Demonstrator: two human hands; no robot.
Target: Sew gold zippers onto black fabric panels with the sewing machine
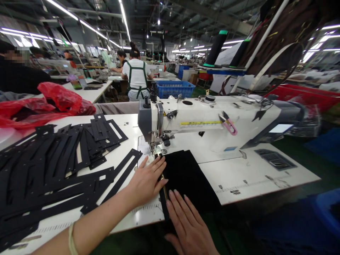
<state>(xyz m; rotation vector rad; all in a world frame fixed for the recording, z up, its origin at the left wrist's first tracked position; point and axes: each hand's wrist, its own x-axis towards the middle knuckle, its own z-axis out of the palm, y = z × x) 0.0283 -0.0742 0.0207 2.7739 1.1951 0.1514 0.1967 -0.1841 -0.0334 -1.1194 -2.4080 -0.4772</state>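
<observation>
Lights (pixel 124 16) glow beyond your machine (pixel 199 113), black cloth (pixel 193 177) and its zip (pixel 165 190) lying mostly on the machine's near side; sewing looks barely begun, most of the length left. Gripping nothing, your left hand (pixel 148 177) lies flat close to the machine, your right hand (pixel 187 223) flat farther from it. Strips (pixel 86 150) crowd the machine's left, perhaps hindering you; snips (pixel 230 126) rest on its body.

The sewing machine (pixel 196 115) is mounted on the table (pixel 236 171). Fabric (pixel 187 173) is laid before it, the left hand (pixel 148 180) being placed along the fabric's left edge and the right hand (pixel 187 223) nearer the front. Cut pieces (pixel 60 152) are heaped at left, before a bag (pixel 54 101). Snips (pixel 230 125) are set against the machine; a basket (pixel 175 90) is located beyond.
</observation>
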